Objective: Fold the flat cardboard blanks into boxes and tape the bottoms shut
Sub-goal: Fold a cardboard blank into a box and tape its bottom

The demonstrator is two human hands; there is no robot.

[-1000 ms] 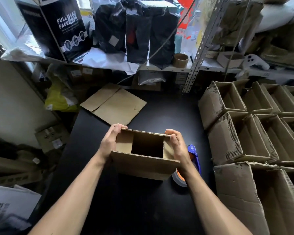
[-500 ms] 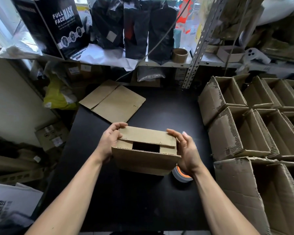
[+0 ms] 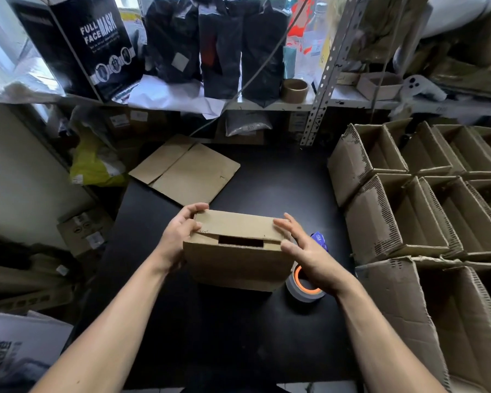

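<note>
The left hand (image 3: 179,236) grips the left end of the cardboard box (image 3: 238,251), which stands on the table (image 3: 267,194). Right of the box, the right hand (image 3: 306,251) presses it, fingers straight. Press the last flap flush before reaching for the tape dispenser (image 3: 306,282) just right of the box.

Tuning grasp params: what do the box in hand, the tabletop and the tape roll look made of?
Box: brown corrugated cardboard, matte; fluted edges show on the finished boxes alongside. Tabletop: smooth black surface with faint sheen, material unclear. Tape roll: greyish, probably plastic tape around an orange core.
</note>
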